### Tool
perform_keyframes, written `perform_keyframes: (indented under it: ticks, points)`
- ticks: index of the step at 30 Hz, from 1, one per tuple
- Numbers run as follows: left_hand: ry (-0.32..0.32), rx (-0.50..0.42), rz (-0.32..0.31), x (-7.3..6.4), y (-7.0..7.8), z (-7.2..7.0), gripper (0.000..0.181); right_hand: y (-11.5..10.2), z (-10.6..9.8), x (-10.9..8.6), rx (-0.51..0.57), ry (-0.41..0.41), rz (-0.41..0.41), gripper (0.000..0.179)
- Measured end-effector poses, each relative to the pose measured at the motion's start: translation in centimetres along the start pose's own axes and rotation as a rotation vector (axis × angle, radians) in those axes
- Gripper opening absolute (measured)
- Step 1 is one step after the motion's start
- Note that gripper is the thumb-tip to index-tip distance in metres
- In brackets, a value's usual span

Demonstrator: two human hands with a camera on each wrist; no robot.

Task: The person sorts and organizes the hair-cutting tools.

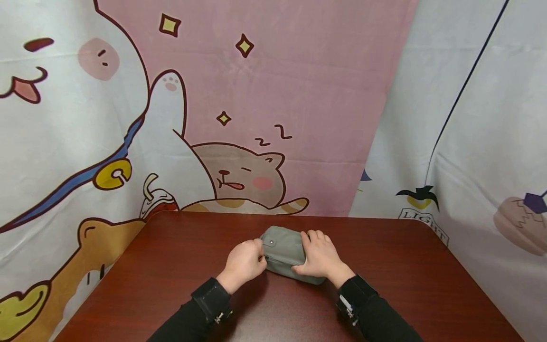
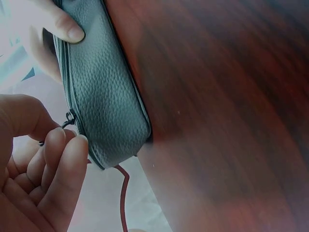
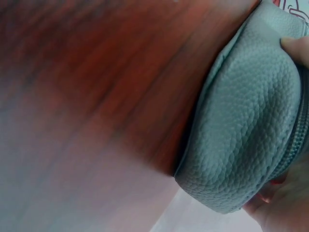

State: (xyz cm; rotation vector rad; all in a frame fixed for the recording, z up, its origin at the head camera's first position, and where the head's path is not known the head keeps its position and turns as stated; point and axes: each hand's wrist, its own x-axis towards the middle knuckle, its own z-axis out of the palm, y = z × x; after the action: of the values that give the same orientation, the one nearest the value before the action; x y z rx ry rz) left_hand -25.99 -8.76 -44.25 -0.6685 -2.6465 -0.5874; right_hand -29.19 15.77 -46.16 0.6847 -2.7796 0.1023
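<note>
A grey-green pebbled leather zip pouch (image 1: 283, 241) lies on the tabletop, slightly angled, with a snap button near its left end. My left hand (image 1: 244, 261) is at that end and pinches the dark zipper pull (image 2: 67, 123) between thumb and fingers; the slider sits close to the pouch's corner. Over the right end, my right hand (image 1: 318, 255) grips the pouch, thumb on the near side and fingers across the top. In the right wrist view, the zipper teeth (image 3: 293, 145) run along the pouch's edge, and the side panel bulges softly.
The reddish-brown wooden table (image 1: 171, 270) extends around the pouch, its far edge a short way behind it. A printed cartoon cloth (image 1: 320, 118) hangs behind and beside the table. Black sleeves with wrist straps cover both forearms.
</note>
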Motion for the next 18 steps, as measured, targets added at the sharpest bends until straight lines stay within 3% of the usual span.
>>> perform_keyframes:
  ticks: [9,18]
  points:
    - [-0.026,-0.026,0.012,-0.27,-0.45,-0.55,0.03,0.0,0.07,-0.1,-0.003,0.021,-0.022,0.097]
    - [-0.01,-0.039,0.018,-0.35,-0.57,-0.57,0.03,-0.07,0.01,-0.12,0.01,0.015,-0.013,0.095]
